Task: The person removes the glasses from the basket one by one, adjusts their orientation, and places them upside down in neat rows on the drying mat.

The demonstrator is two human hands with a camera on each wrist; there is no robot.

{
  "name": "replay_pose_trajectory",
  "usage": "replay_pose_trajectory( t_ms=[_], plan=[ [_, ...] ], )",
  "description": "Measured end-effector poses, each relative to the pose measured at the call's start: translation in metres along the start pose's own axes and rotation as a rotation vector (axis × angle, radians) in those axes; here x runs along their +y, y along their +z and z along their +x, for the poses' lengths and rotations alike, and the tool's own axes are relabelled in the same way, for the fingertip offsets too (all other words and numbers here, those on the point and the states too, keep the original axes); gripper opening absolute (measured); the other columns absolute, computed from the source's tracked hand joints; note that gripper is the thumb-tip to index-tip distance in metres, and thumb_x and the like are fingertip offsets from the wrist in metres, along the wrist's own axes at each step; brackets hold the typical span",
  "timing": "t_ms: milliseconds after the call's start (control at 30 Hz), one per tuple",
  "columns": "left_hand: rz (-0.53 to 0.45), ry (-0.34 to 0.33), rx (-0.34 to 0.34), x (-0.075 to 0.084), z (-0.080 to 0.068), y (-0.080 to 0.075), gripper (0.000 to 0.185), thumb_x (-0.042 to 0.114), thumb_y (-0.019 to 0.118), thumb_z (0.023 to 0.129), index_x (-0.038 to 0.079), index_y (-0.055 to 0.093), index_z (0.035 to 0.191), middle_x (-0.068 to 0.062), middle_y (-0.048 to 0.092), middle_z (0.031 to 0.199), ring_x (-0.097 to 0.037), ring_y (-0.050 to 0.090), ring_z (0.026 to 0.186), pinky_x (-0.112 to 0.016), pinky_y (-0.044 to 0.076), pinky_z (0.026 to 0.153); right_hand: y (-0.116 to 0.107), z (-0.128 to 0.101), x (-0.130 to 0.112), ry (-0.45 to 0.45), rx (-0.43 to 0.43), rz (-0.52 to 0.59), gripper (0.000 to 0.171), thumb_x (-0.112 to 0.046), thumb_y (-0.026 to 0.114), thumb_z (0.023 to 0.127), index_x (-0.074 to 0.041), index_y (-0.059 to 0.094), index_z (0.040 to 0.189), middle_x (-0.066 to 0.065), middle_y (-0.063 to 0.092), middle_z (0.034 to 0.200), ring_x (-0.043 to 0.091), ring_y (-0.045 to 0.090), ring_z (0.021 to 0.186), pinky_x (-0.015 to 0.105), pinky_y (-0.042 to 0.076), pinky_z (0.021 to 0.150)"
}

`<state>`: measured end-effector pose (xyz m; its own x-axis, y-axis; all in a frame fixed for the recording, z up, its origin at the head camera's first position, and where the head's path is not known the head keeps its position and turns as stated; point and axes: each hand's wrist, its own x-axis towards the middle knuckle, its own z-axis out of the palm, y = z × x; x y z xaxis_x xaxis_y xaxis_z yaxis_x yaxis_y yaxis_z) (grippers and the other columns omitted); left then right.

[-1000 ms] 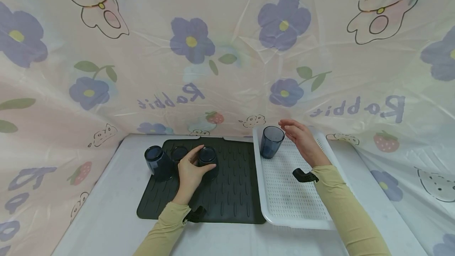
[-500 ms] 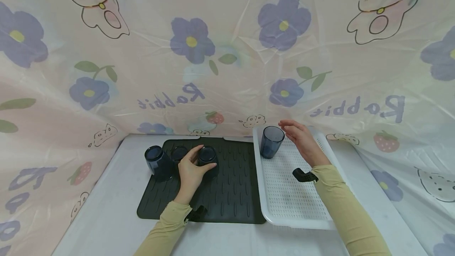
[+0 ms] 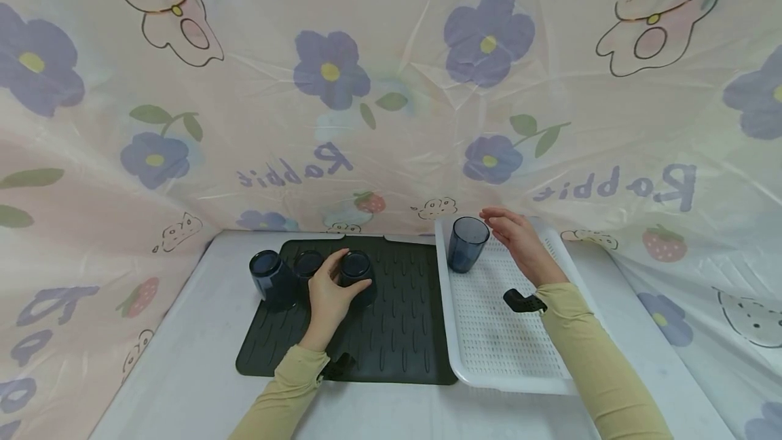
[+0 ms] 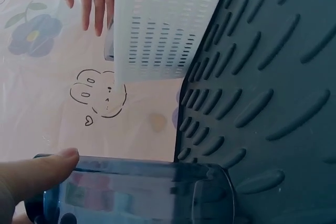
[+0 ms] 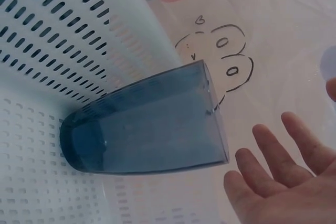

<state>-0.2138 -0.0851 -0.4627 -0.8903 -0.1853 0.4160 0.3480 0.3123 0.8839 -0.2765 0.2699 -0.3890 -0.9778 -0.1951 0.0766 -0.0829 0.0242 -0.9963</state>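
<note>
Printed plastic sheeting with purple flowers and cartoon rabbits (image 3: pixel 391 87) walls in a pale desk (image 3: pixel 183 358), and on it the work sits close to the person. Fingers (image 4: pixel 37 174) of the left hand (image 3: pixel 328 299) curl round an inverted dark blue tumbler (image 3: pixel 357 277), thumb on its near side and fingertips wrapping its far side, so the hand grips it where it stands on the ribbed black drying mat (image 3: pixel 391 338). Fingers (image 5: pixel 273 156) of the right hand (image 3: pixel 519 240) are straight and spread, holding nothing, just beside an upright blue tumbler (image 3: pixel 466 243) at the far left corner of the white perforated tray (image 3: pixel 507 352); whether a fingertip brushes its rim I cannot tell from these views. Two more inverted tumblers (image 3: pixel 271 278) stand on the mat to the left of the gripped one, the middle one (image 3: pixel 307 265) touching or nearly touching it. The tumblers look like thin, stiff, translucent plastic or glass: probably light, smooth-walled and likely slippery if wet, and easy to tip. A wrap round the mid-wall, thumb opposite fingertips, seems the surest hold, since the taper would let a pinch near the narrow base slide.
</note>
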Motion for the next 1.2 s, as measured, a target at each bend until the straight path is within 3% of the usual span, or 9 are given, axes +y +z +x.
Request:
replay_pose_trajectory(
  t_ms=[133, 300, 600, 833, 1200],
  plan=[
    [-0.003, 0.019, -0.045, -0.002, 0.001, -0.002, 0.069, -0.001, 0.085, 0.067, 0.001, 0.056, 0.13, -0.02, 0.059, 0.124, -0.035, 0.057, 0.114, -0.045, 0.047, 0.095, 0.0, 0.001, 0.0, 0.01, -0.003, -0.007, 0.051, -0.021, 0.046, 0.102, 0.009, 0.034, 0.141, 0.023, 0.034, 0.144, 0.032, 0.024, 0.139, 0.045, 0.015, 0.115],
    [-0.004, -0.018, -0.088, -0.003, 0.0, -0.004, 0.073, 0.001, 0.084, 0.071, 0.005, 0.052, 0.136, -0.019, 0.053, 0.133, -0.034, 0.052, 0.121, -0.042, 0.044, 0.099, 0.001, 0.002, 0.0, 0.016, -0.011, -0.022, 0.053, -0.021, 0.046, 0.102, 0.01, 0.031, 0.142, 0.025, 0.031, 0.147, 0.032, 0.023, 0.14, 0.045, 0.015, 0.115],
    [-0.043, -0.028, -0.097, -0.007, 0.0, -0.006, 0.069, 0.004, 0.083, 0.074, 0.0, 0.051, 0.135, -0.021, 0.053, 0.133, -0.035, 0.05, 0.123, -0.044, 0.042, 0.101, 0.0, 0.004, 0.002, 0.013, -0.028, -0.033, 0.054, -0.022, 0.046, 0.103, 0.012, 0.031, 0.142, 0.026, 0.03, 0.146, 0.033, 0.022, 0.14, 0.046, 0.013, 0.116],
    [-0.041, -0.071, -0.108, -0.004, 0.0, -0.007, 0.063, 0.016, 0.081, 0.079, 0.005, 0.053, 0.134, -0.016, 0.054, 0.132, -0.03, 0.051, 0.123, -0.04, 0.042, 0.101, -0.002, 0.008, 0.005, 0.024, -0.025, -0.044, 0.052, -0.019, 0.043, 0.103, 0.012, 0.029, 0.142, 0.028, 0.028, 0.146, 0.032, 0.023, 0.139, 0.046, 0.013, 0.116],
    [-0.023, -0.048, -0.125, -0.008, -0.001, -0.01, 0.064, 0.023, 0.079, 0.081, 0.008, 0.051, 0.136, -0.015, 0.053, 0.135, -0.03, 0.049, 0.125, -0.041, 0.042, 0.101, -0.002, 0.016, 0.011, 0.1, -0.05, -0.071, 0.06, -0.019, 0.043, 0.103, -0.003, 0.013, 0.153, 0.024, 0.023, 0.152, 0.033, 0.015, 0.142, 0.052, 0.009, 0.115]
  ],
)
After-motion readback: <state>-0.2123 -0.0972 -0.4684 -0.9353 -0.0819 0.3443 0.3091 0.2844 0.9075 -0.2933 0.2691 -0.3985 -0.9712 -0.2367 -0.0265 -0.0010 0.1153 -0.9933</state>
